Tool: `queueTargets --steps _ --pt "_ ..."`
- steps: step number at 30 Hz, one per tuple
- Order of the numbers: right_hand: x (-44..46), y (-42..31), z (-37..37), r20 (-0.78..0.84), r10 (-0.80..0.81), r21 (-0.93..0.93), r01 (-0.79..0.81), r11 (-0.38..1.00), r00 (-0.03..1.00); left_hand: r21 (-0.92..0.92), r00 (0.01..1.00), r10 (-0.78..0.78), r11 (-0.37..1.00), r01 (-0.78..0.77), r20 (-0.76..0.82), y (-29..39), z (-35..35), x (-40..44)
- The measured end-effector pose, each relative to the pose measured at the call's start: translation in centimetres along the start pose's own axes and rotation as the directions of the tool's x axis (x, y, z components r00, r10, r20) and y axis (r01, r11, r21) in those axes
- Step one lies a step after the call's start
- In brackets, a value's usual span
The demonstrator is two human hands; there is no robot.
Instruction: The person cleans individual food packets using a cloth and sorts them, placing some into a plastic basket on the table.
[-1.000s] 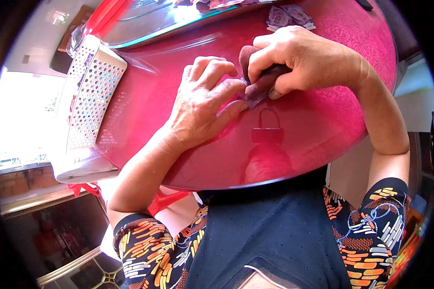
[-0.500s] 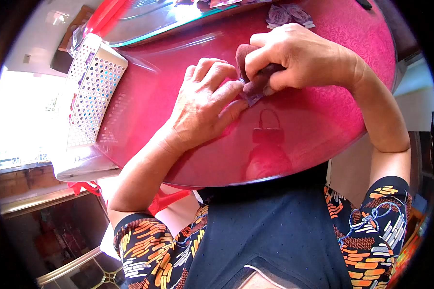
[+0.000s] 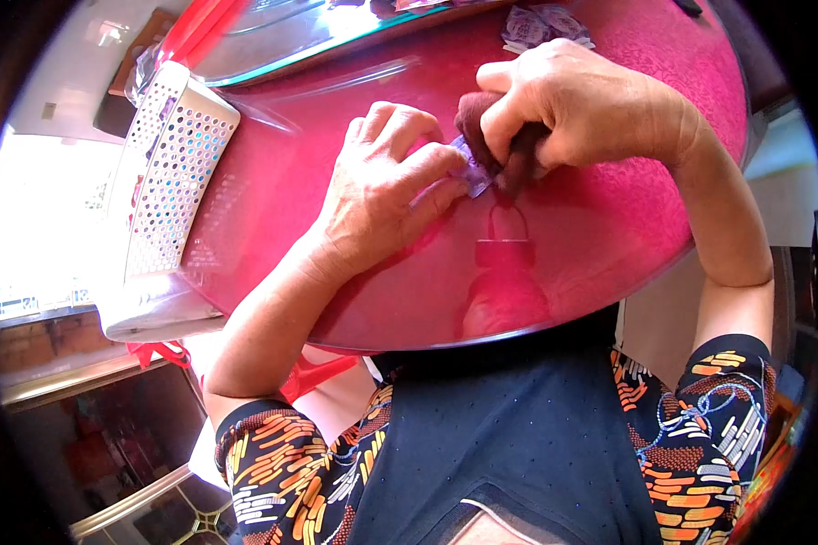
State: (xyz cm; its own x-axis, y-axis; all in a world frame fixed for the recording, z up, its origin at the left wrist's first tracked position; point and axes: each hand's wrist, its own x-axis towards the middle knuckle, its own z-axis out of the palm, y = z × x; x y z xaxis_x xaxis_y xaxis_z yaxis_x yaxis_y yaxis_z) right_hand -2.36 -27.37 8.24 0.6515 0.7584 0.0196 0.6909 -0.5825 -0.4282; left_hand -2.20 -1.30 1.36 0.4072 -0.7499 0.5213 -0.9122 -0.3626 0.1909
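Cloth point(image 3: 475, 116), soft, dark maroon, bunched inside curled, pinching fingers of right hand point(image 3: 582, 109), small purple plastic wrapper point(image 3: 474, 174) just beside cloth, at tips of left hand's point(image 3: 368, 195) pinched thumb and index finger.

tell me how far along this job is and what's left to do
Midway, it seems: the purple wrapper and brown cloth are already together. In hand, the left hand pinches the wrapper while the right hand grips the bunched cloth. Left, probably, is finishing this pair, as both are held. Whether the purple packets beyond the right hand are finished or waiting, I can't tell.
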Motion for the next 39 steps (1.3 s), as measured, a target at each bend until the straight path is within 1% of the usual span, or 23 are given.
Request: queueTargets --steps 3,6,7,10,11,12,14,15,18,19,20,21,24,25,26,28,31,32,34,37,39 --pt "-0.3 0.7 -0.4 -0.042 0.119 -0.108 -0.123 0.986 0.992 0.027 0.996 -0.065 0.998 0.063 0.062 0.3 -0.5 0.0" --pt "-0.7 2.1 -0.7 -0.149 0.016 -0.201 -0.046 0.978 0.989 0.039 0.998 -0.054 0.998 0.052 0.039 0.4 -0.5 0.0" --pt "-0.8 2.4 -0.7 -0.155 0.061 -0.258 -0.1 0.961 0.986 0.03 0.997 -0.057 0.998 0.056 0.041 0.3 -0.6 0.0" --pt "-0.3 2.4 -0.2 -0.185 -0.032 -0.111 0.012 0.994 0.982 0.005 0.997 -0.065 0.998 0.065 0.031 0.2 -0.6 0.0" --pt "0.4 2.1 -0.3 -0.124 -0.066 0.056 0.074 0.996 0.99 -0.006 0.998 -0.062 0.998 0.062 0.016 0.2 -0.5 0.1" --pt "0.8 2.1 0.3 -0.166 -0.173 0.06 0.185 0.981 0.971 -0.018 0.998 -0.058 0.998 0.058 0.002 0.2 -0.4 0.3" --pt "1.0 1.4 1.8 -0.197 -0.114 0.037 0.124 0.992 0.974 0.007 0.998 -0.061 0.998 0.061 -0.007 0.0 0.0 0.3" --pt "1.1 1.5 2.1 -0.251 -0.101 0.023 0.11 0.994 0.963 0.019 0.998 -0.061 0.998 0.061 -0.012 -0.1 0.1 0.4" --pt "0.8 2.5 1.2 -0.275 -0.025 -0.163 -0.021 0.986 0.961 0.035 0.996 -0.087 0.996 0.086 0.026 0.0 -0.3 0.4" --pt "0.7 2.6 0.8 -0.294 0.057 -0.213 -0.123 0.969 0.954 0.036 0.995 -0.094 0.995 0.093 0.026 0.1 -0.4 0.4" --pt "0.7 2.7 0.3 -0.242 0.199 -0.098 -0.228 0.969 0.95 0.037 0.995 -0.1 0.994 0.099 0.026 0.3 -0.6 0.3" --pt "0.1 1.3 -1.3 -0.173 0.189 -0.157 -0.216 0.964 0.967 0.039 0.994 -0.105 0.994 0.104 0.025 0.3 -0.7 0.4" --pt "-0.4 0.7 -3.2 -0.029 0.23 -0.257 -0.23 0.939 0.973 0.184 0.987 -0.16 0.97 0.16 -0.016 -0.7 -1.3 -0.2" --pt "-0.4 1.2 -3.3 0.008 0.256 -0.276 -0.244 0.93 0.967 0.205 0.974 -0.22 0.953 0.224 -0.043 -1.2 -1.5 -0.4" --pt "-0.5 1.7 -2.9 -0.034 0.246 -0.246 -0.246 0.937 0.969 0.24 0.965 -0.245 0.935 0.262 -0.095 -1.7 -1.6 -0.9" --pt "-0.6 2.8 -1.6 -0.117 0.225 -0.188 -0.244 0.951 0.967 0.243 0.963 -0.231 0.935 0.259 -0.139 -2.0 -1.9 -1.0" --pt "-0.8 3.3 -0.8 -0.188 0.186 -0.195 -0.222 0.955 0.964 0.116 0.982 -0.112 0.985 0.13 -0.151 -0.9 -1.5 -0.2" --pt "-0.8 3.1 -0.8 -0.187 0.183 -0.187 -0.218 0.958 0.965 0.081 0.984 -0.11 0.989 0.122 -0.138 0.1 -1.6 0.1" --pt "-0.9 2.9 -1.0 -0.184 0.178 -0.171 -0.21 0.963 0.967 0.047 0.986 -0.151 0.987 0.155 -0.078 1.1 -1.7 0.2" --pt "-1.1 3.1 -0.8 -0.201 0.165 -0.182 -0.202 0.962 0.966 0.021 0.984 -0.155 0.988 0.154 0.084 0.8 -2.3 -0.2" --pt "-1.2 3.3 -0.6 -0.21 0.175 -0.169 -0.212 0.963 0.962 0.001 0.981 -0.176 0.984 0.177 0.083 0.8 -2.1 -0.1"
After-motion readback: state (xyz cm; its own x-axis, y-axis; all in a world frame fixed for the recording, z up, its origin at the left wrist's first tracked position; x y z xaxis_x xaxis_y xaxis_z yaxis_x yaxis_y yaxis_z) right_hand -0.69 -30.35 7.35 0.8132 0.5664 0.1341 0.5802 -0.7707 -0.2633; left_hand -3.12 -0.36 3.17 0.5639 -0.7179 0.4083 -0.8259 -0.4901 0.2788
